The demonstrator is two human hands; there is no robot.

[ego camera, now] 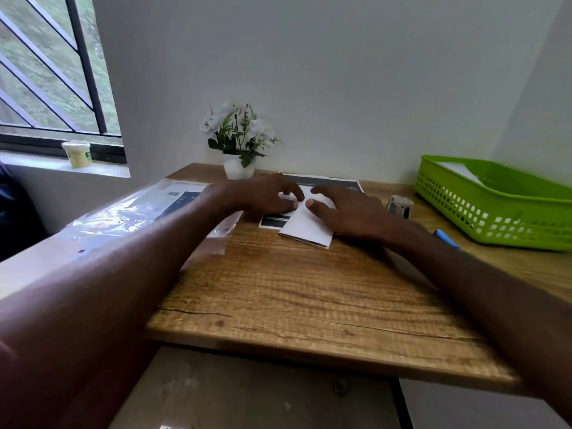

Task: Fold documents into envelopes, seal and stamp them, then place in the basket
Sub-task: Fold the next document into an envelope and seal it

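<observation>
1. Two bare hands reach forward over a wooden desk [309, 289] and meet on a folded white document [308, 229] lying near the far middle of the desktop.
2. Left hand [263, 196] lies on the folded paper's upper left part, fingers bent, thumb and fingertips pressing the paper down.
3. Right hand [346, 212] lies on the paper's right side, fingers spread and lightly bent, thumb pressed on the sheet just beside the left thumb.
4. Under the folded paper lies a printed sheet with dark bands [328, 181], flat on the desk.
5. At the left edge of the desk sits a clear plastic packet [130, 212] with printed sheets inside.
6. At the right, a green perforated basket [495, 212] stands on the desk with white paper inside it.
7. Between the basket and the right hand stands a small dark stamp [400, 206]; a blue pen [445, 239] lies by the right wrist.
8. A white pot of white flowers [238, 140] stands against the wall behind the hands.
9. A small lidded tub [77, 153] sits on the window sill at left.
</observation>
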